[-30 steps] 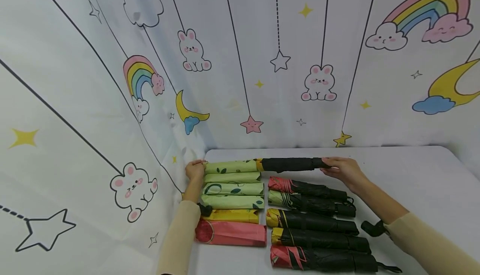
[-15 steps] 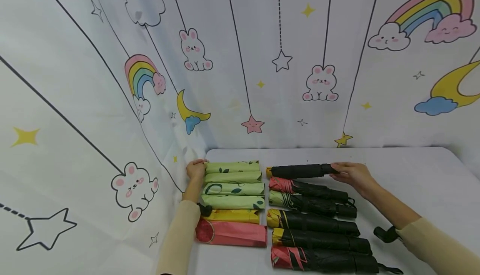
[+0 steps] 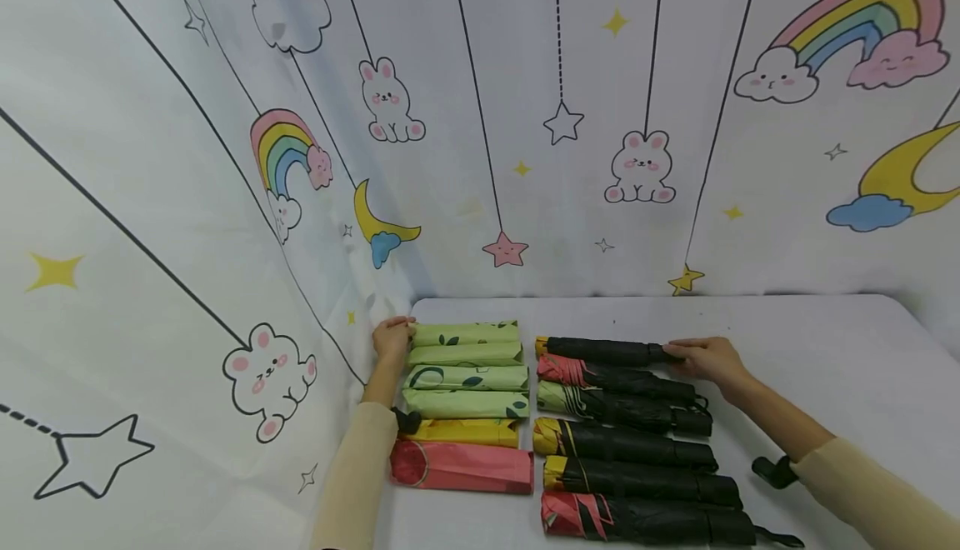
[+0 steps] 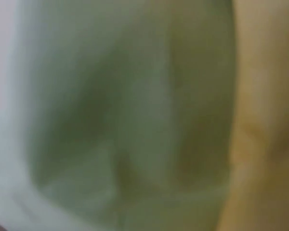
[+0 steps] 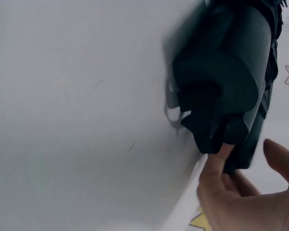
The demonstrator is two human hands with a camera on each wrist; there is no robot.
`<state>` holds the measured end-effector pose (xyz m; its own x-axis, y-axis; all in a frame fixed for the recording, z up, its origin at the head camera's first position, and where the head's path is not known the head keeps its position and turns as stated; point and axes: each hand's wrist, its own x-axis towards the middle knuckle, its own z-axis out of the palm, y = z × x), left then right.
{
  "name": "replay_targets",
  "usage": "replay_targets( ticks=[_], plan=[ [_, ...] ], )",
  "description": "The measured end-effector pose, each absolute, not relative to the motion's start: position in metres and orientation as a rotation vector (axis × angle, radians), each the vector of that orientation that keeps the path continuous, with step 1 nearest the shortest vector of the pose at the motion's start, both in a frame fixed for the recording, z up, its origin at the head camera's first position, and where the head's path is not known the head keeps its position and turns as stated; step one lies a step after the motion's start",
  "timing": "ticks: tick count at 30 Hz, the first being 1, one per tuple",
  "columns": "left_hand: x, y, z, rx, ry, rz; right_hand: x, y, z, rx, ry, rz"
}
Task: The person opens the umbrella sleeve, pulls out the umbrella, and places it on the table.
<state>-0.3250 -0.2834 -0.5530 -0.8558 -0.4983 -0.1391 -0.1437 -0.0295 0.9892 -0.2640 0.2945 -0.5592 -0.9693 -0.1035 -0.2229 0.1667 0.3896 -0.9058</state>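
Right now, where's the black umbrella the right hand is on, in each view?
Head: black umbrella lies at the far end of the right-hand row, right hand at its handle end.
Left wrist: not in it; only a green and tan blur.
Right wrist: its handle end fills the upper right, fingertips touching it.
Shared landmark: the white table.

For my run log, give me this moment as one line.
left hand: touches green sleeve | right hand: holds black umbrella handle end | umbrella: at top of right column, on table
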Motion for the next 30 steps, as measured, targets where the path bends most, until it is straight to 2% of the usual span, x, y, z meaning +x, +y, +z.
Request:
replay_targets(
  ticks=[7, 12, 22, 30],
  plan=[
    [-0.327, -0.287, -0.553, 0.651, -2.062, -1.985, -0.263, 0.289, -0.560, 0.074, 2.481, -1.548],
    [-0.327, -0.289, -0.552, 0.644, -2.139, -1.960, -0.262, 0.287, -0.558, -0.006, 2.581, -1.470],
    [-0.328, -0.294, -0.550, 0.532, -2.313, -1.858, -0.261, 0.286, -0.553, -0.215, 2.994, -0.950],
    [-0.317, -0.295, -0.546, 0.480, -2.476, -1.654, -0.250, 0.276, -0.540, -0.312, 3.118, -0.935]
  ],
)
